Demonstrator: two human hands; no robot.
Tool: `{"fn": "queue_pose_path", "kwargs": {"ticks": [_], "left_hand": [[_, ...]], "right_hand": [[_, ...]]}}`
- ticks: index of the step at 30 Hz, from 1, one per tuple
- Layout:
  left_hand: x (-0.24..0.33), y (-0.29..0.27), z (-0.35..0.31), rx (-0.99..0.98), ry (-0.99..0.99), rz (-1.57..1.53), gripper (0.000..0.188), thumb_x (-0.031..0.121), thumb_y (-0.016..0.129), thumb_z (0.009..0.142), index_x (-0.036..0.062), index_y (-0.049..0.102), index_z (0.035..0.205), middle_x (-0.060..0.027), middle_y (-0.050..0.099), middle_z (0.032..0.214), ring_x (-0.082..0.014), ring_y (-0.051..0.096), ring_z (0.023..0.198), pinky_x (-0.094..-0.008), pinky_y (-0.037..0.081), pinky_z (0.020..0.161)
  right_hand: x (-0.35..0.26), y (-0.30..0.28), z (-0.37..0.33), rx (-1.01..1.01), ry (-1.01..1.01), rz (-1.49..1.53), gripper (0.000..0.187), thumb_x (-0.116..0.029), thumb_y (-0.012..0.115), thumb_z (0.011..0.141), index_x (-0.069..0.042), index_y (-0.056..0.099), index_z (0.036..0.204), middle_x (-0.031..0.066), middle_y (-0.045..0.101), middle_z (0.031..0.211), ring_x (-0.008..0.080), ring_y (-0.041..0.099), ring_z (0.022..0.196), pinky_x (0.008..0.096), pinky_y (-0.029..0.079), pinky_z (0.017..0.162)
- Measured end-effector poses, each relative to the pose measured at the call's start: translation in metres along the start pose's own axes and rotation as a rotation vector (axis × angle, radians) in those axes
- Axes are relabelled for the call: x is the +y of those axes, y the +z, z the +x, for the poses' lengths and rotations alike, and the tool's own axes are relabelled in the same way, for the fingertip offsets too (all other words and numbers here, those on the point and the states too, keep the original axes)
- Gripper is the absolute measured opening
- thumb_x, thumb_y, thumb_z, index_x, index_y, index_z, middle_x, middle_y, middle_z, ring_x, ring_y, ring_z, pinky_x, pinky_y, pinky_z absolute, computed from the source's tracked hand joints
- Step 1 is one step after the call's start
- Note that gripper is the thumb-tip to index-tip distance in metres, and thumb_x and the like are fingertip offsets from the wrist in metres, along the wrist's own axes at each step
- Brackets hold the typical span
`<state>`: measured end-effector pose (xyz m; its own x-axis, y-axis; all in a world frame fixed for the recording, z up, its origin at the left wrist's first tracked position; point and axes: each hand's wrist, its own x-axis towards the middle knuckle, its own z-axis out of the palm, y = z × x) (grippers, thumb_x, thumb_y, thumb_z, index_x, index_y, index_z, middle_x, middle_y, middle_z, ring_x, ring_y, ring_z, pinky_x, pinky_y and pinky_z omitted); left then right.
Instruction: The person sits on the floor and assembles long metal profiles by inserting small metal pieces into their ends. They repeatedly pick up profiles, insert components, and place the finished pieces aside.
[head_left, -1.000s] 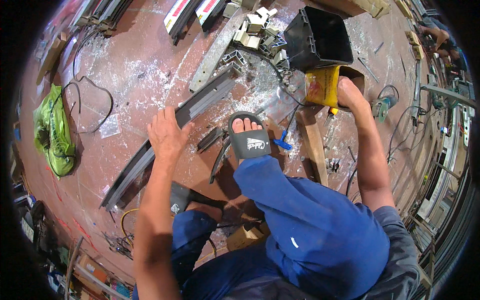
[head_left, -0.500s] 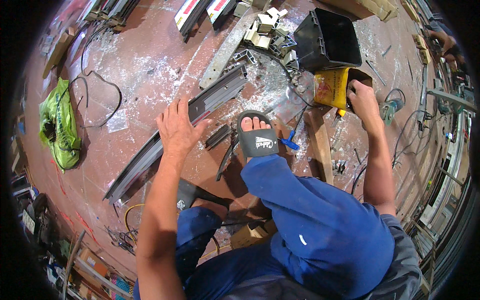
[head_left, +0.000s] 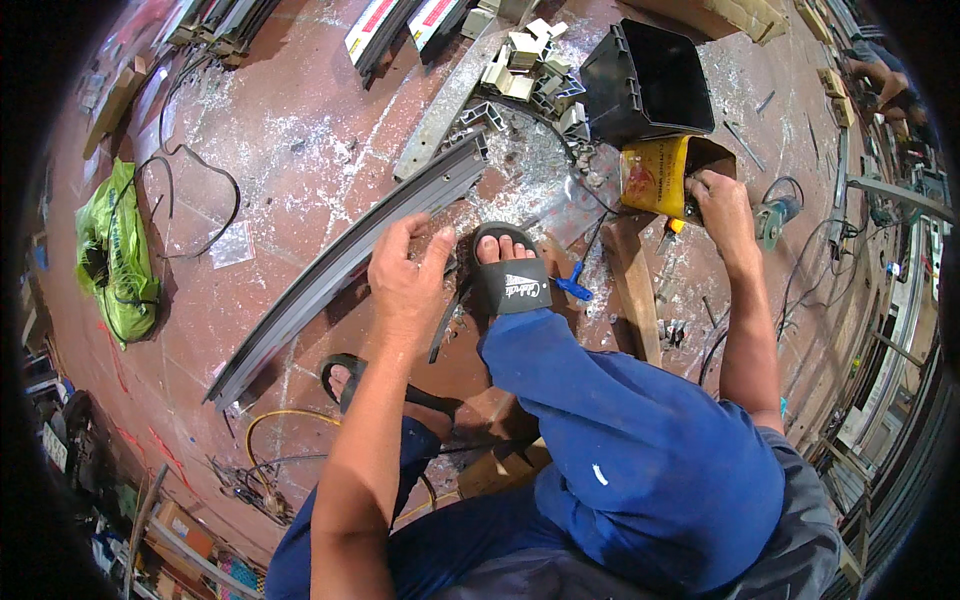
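Note:
My left hand [head_left: 410, 275] hovers by a long grey metal profile [head_left: 320, 285] lying slantwise on the floor. Its fingers are loosely bent, the thumb stands apart, and nothing shows in it. At the mouth of a yellow container [head_left: 643, 175] lying on its side is my right hand [head_left: 722, 208]. Those fingers are curled into the opening; the tips and whatever they may hold are hidden. A blue-handled tool [head_left: 574, 283] lies beside my sandalled foot [head_left: 512, 265]. Near the container are a yellow-tipped tool [head_left: 674, 232] and a wooden block [head_left: 633, 285].
Behind the yellow container stands a black bin [head_left: 605, 95]. Cut profile pieces [head_left: 525, 55] are heaped to its left. An angle grinder [head_left: 775, 220] with its cord lies at right. A green bag [head_left: 130, 260] rests far left. A person's arm [head_left: 880, 85] shows at the upper right.
My left hand has moved right and toward me, off the metal profile, its fingers more bent. My right hand stays at the yellow container. My left foot now shows more.

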<state>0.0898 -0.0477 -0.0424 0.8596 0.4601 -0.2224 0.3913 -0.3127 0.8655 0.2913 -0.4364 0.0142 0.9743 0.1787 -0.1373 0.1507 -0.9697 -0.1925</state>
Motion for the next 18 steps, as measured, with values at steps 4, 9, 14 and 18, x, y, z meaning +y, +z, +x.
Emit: {"fn": "queue_pose_path", "kwargs": {"ticks": [4, 9, 14, 18], "left_hand": [[0.005, 0.01, -0.014, 0.025, -0.073, -0.005, 0.03, 0.023, 0.077, 0.1, -0.003, 0.074, 0.114, -0.0153, 0.077, 0.104, -0.0281, 0.074, 0.098, -0.0388, 0.058, 0.09], [0.031, 0.047, -0.036, -0.234, -0.304, -0.548, 0.024, 0.022, 0.073, 0.105, -0.0009, 0.077, 0.11, -0.003, 0.075, 0.095, -0.0097, 0.067, 0.086, -0.0268, 0.055, 0.079], [0.036, 0.071, -0.064, -0.418, -0.241, -0.513, 0.02, 0.02, 0.075, 0.104, -0.0003, 0.077, 0.106, -0.0012, 0.074, 0.092, -0.0077, 0.066, 0.085, -0.0245, 0.053, 0.075], [0.032, 0.061, -0.067, -0.503, -0.4, -0.591, 0.019, 0.018, 0.075, 0.104, -0.0008, 0.074, 0.101, -0.0014, 0.072, 0.083, -0.0087, 0.065, 0.074, -0.0257, 0.053, 0.067]], "right_hand": [[-0.006, -0.001, -0.006, 0.247, -0.027, 0.089, 0.025, -0.023, 0.067, 0.1, 0.002, 0.075, 0.101, 0.0249, 0.075, 0.097, 0.0434, 0.073, 0.087, 0.047, 0.057, 0.08], [-0.064, 0.009, -0.056, 0.121, -0.402, 0.145, 0.014, -0.018, 0.07, 0.095, -0.004, 0.073, 0.098, 0.017, 0.07, 0.09, 0.0394, 0.071, 0.082, 0.0466, 0.057, 0.074], [-0.132, 0.034, -0.097, -0.185, -0.657, 0.281, 0.014, -0.013, 0.075, 0.085, -0.005, 0.065, 0.088, 0.0144, 0.065, 0.082, 0.0376, 0.069, 0.079, 0.0483, 0.056, 0.069], [-0.133, 0.042, -0.099, -0.217, -0.762, 0.354, 0.015, -0.015, 0.076, 0.084, -0.006, 0.064, 0.086, 0.0152, 0.064, 0.083, 0.0378, 0.07, 0.081, 0.049, 0.056, 0.069]]}}
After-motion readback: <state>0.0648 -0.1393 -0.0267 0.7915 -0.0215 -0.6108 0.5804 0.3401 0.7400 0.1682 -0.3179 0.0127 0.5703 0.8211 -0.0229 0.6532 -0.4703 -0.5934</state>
